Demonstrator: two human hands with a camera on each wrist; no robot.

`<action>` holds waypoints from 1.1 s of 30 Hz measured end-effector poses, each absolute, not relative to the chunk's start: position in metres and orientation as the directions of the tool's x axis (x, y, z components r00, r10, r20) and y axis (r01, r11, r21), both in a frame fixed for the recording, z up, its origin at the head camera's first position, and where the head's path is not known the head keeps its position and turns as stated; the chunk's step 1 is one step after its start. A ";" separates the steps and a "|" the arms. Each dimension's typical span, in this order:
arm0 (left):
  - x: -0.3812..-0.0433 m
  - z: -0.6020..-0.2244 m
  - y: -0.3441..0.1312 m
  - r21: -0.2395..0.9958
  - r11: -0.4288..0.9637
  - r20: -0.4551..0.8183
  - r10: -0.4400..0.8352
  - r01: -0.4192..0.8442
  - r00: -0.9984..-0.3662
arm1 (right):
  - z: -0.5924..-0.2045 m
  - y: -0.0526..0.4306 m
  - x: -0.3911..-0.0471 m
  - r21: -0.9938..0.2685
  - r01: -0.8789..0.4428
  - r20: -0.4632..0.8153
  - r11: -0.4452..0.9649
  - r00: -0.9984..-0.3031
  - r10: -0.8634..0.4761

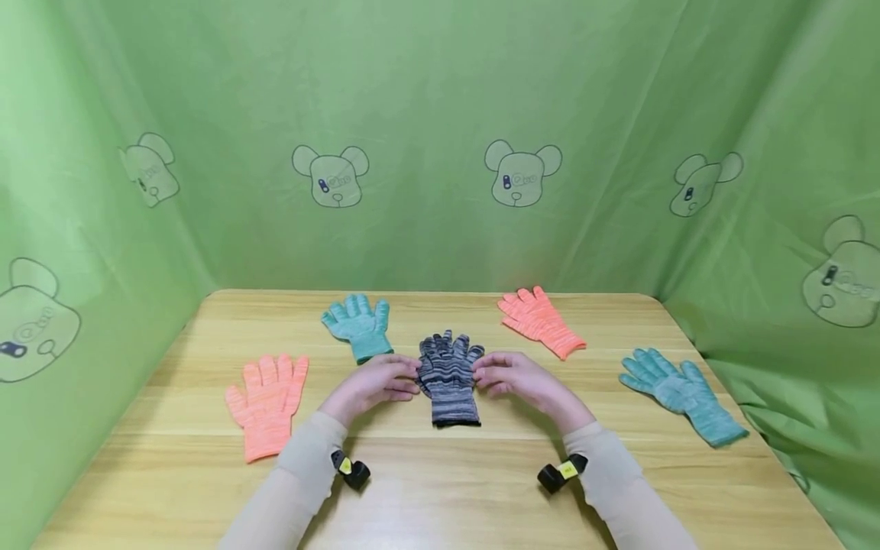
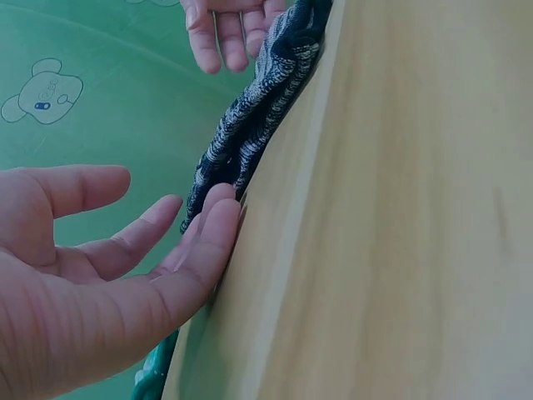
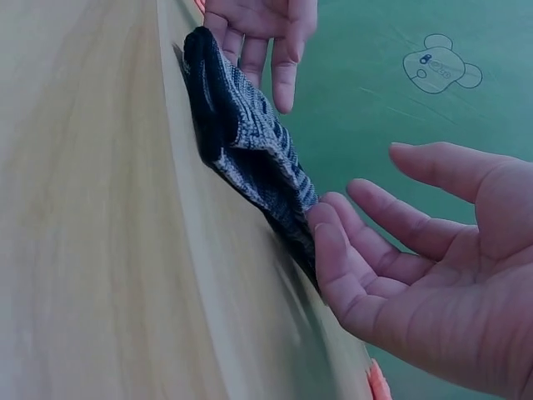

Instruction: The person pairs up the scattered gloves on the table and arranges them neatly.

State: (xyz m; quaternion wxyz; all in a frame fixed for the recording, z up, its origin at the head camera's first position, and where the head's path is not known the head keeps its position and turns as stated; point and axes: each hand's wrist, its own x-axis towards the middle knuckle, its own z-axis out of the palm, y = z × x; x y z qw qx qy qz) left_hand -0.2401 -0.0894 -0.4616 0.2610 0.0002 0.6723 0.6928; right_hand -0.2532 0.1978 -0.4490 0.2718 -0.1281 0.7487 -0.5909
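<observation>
Fingers point(image 2: 204, 258) of left hand point(image 1: 380, 380) and right hand point(image 1: 517, 380) loosely spread, touching opposite side edges of grey-black glove point(image 1: 450, 382), centred between them on table point(image 1: 447, 496).

The knitted glove point(image 1: 450, 382) is streaked black and grey. Left of it is a mottled coral glove point(image 1: 268, 405); right of it, a mottled teal glove point(image 1: 677, 391); behind it, green cloth point(image 1: 426, 237) with dark-outlined bear heads point(image 1: 337, 191).

bare tabletop point(image 1: 450, 489) between your sleeves point(image 1: 635, 496) giving you a way to the gray glove point(image 1: 450, 378), your left hand point(image 1: 381, 379) and right hand point(image 1: 516, 378) blocking its sides, a teal glove point(image 1: 360, 325) just beyond your left hand, green curtain point(image 1: 426, 244) walling the far side
</observation>
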 end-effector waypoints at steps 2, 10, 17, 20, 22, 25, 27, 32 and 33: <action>-0.242 -0.463 -0.089 0.930 0.035 -0.354 0.357 -0.367 -0.864 | -0.451 0.195 -0.256 -0.955 0.133 -0.256 0.265 -0.820 -0.512; -0.247 -0.464 -0.083 0.923 0.032 -0.371 0.343 -0.384 -0.863 | -0.457 0.190 -0.257 -0.949 0.156 -0.278 0.274 -0.823 -0.495; -0.245 -0.459 -0.089 0.926 0.071 -0.372 0.334 -0.371 -0.866 | -0.458 0.189 -0.256 -0.949 0.151 -0.275 0.275 -0.822 -0.499; -0.244 -0.458 -0.091 0.924 0.102 -0.381 0.347 -0.370 -0.857 | -0.458 0.188 -0.256 -0.948 0.143 -0.274 0.283 -0.821 -0.501; -0.243 -0.458 -0.092 0.921 0.122 -0.390 0.355 -0.371 -0.850 | -0.458 0.188 -0.255 -0.947 0.142 -0.275 0.288 -0.821 -0.500; -0.242 -0.459 -0.093 0.916 0.143 -0.402 0.359 -0.376 -0.843 | -0.457 0.188 -0.255 -0.947 0.139 -0.275 0.290 -0.818 -0.505; -0.242 -0.459 -0.092 0.913 0.149 -0.408 0.358 -0.380 -0.840 | -0.457 0.188 -0.254 -0.948 0.136 -0.272 0.288 -0.817 -0.509; -0.241 -0.460 -0.091 0.907 0.150 -0.421 0.364 -0.394 -0.830 | -0.457 0.187 -0.253 -0.947 0.125 -0.267 0.294 -0.815 -0.514; -0.241 -0.460 -0.091 0.905 0.150 -0.424 0.367 -0.397 -0.828 | -0.456 0.187 -0.252 -0.947 0.123 -0.268 0.297 -0.815 -0.514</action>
